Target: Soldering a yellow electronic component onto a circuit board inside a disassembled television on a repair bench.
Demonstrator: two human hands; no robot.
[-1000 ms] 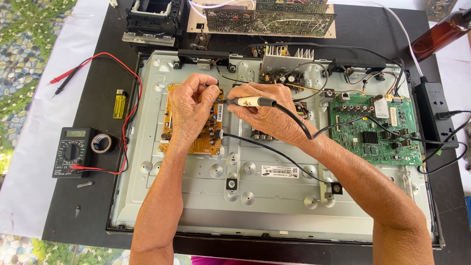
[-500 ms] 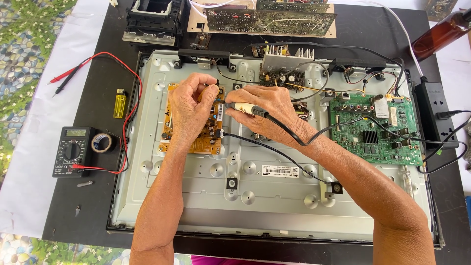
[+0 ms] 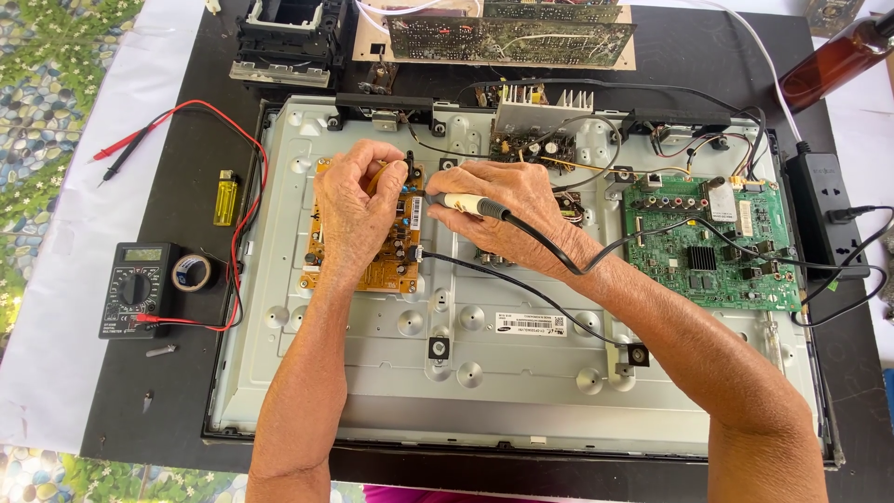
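Soldering iron sits pinched in the right hand, fingers closed around its pale handle, tip aimed leftward at the top right edge of the tan circuit board. Its black cord runs back over the right wrist. Left hand is right there beside it, curled over the board, fingertips pressed together near a small dark part just ahead of the iron's tip; whether they pinch anything, I can't tell. Both hands work over the grey metal back panel of a flat screen, which lies on the black table. Off past the right hand, a green circuit board is mounted on the same panel, and a black power strip lies beyond that. Out beyond the left hand: a multimeter with red leads, a roll of black tape, a yellow lighter.
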